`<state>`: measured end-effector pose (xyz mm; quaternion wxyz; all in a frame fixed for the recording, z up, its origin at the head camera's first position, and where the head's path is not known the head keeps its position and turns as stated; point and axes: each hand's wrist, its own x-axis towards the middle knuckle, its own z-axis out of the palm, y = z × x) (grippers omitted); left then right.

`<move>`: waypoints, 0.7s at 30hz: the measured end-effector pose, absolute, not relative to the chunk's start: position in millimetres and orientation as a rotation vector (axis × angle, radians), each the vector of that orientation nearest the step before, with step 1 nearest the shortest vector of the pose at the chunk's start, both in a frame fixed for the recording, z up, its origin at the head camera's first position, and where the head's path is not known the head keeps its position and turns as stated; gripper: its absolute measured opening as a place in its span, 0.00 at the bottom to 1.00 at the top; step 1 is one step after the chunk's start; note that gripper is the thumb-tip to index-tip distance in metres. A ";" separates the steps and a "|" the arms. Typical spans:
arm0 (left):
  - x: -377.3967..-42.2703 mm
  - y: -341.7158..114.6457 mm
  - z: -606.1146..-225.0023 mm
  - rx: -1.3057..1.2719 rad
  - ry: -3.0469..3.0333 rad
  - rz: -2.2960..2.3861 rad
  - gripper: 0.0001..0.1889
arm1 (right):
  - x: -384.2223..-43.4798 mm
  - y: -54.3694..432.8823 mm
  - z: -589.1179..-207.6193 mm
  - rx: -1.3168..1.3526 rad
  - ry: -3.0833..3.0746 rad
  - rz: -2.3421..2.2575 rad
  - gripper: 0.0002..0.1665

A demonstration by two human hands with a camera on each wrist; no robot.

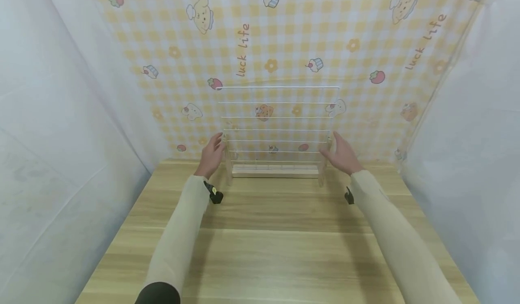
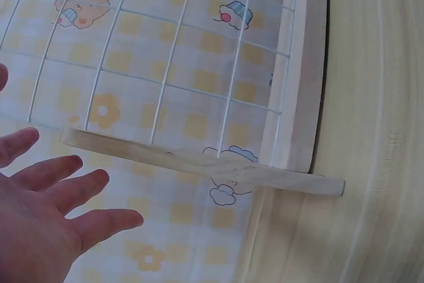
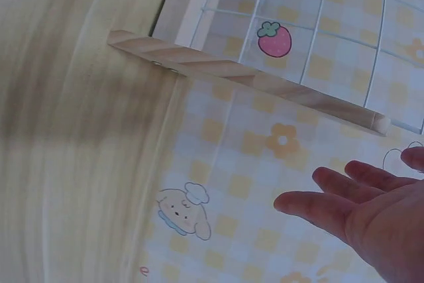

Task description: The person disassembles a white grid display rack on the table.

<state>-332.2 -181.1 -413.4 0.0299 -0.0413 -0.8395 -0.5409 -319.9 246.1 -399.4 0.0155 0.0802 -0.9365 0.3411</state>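
A white wire grid rack [image 1: 280, 130] stands upright at the back of the table, between two short wooden side posts joined by a wooden base bar [image 1: 275, 173]. Beside its left post [image 2: 199, 161] is my left hand [image 1: 211, 156], fingers spread and apart from the wood in the left wrist view. My right hand [image 1: 343, 155] is at the other side, thumb and fingers parted around the height of the right post [image 3: 248, 83]. The right wrist view shows a gap between those fingers and the post. Neither hand holds anything.
Behind the rack hangs a yellow-and-white checked cloth [image 1: 296, 37] with cartoon prints. White sheets [image 1: 61, 128] enclose both sides. The light wood-grain tabletop [image 1: 276, 250] extends toward me. Dark wrist cameras [image 1: 216, 197] hang from both wrists.
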 end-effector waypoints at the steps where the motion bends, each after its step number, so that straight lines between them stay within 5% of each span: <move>1: -333.9 -180.2 -411.7 -0.124 -2.589 -1.677 0.32 | -320.8 245.2 -396.8 0.252 -2.923 1.050 0.55; 21: -350.2 -173.2 -410.9 -0.052 -2.699 -1.655 0.37 | -324.8 235.3 -394.4 0.239 -3.042 1.068 0.54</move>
